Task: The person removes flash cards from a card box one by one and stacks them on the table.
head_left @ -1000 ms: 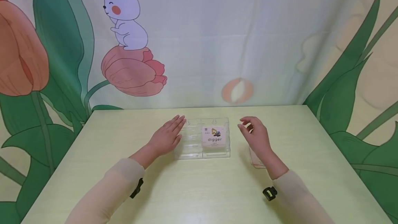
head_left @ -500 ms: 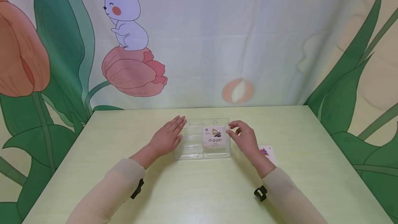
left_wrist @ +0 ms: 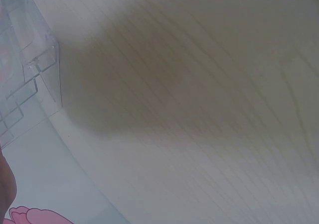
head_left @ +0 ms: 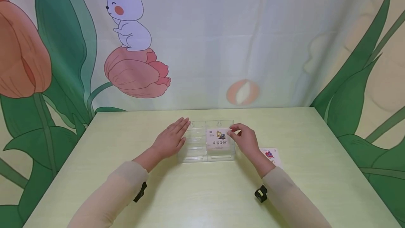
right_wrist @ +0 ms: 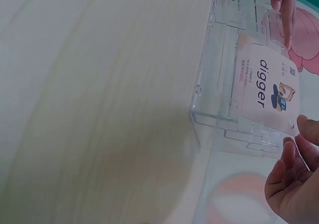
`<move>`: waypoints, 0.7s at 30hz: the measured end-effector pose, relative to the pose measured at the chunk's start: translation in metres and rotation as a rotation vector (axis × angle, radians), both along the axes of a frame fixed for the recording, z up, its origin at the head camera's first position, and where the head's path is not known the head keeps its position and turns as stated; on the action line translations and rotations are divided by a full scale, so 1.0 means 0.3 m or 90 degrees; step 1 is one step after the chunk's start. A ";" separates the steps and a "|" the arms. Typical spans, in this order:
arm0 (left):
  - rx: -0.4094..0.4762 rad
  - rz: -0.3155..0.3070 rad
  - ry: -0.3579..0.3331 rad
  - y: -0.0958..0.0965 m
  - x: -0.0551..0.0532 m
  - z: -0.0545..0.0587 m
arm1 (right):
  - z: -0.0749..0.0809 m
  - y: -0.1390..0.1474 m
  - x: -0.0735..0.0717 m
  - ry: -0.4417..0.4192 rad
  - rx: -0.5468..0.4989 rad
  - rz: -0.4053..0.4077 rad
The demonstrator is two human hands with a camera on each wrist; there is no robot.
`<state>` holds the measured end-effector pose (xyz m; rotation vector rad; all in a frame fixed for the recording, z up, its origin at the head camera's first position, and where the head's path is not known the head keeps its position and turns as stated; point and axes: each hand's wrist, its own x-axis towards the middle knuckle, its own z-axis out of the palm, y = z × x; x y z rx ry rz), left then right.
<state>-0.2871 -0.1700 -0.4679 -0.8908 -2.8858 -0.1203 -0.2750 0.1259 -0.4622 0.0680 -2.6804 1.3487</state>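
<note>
A clear plastic card holder (head_left: 193, 159) with several stepped slots stands on the table. In its right column sits a white "digger" flashcard (head_left: 219, 142), printed with an excavator; more cards may be behind it. My left hand (head_left: 169, 138) rests against the holder's left side with fingers straight. At the card's upper right corner, my right hand (head_left: 245, 139) pinches the edge between thumb and index finger. The right wrist view shows that thumb (right_wrist: 308, 128) at the holed corner of the card. Beside my right forearm lies another flashcard (head_left: 270, 154) with a red vehicle picture, partly covered.
The pale wood-grain table (head_left: 202, 192) reaches back to a printed curtain (head_left: 202, 45) with a rabbit and tulips. The holder stands near the table's back edge. Dark straps show at both cuffs.
My right hand has moved left from above the loose flashcard to the digger card's corner, uncovering more of the loose card. The left hand has stayed in place.
</note>
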 end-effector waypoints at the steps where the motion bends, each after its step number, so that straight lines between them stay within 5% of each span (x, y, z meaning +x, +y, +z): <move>1: 0.000 0.001 -0.001 0.000 0.000 -0.001 | 0.000 0.000 -0.001 -0.001 0.002 -0.001; 21: 0.009 -0.008 0.003 -0.002 -0.003 -0.002 | 0.010 -0.022 -0.020 -0.011 0.027 -0.019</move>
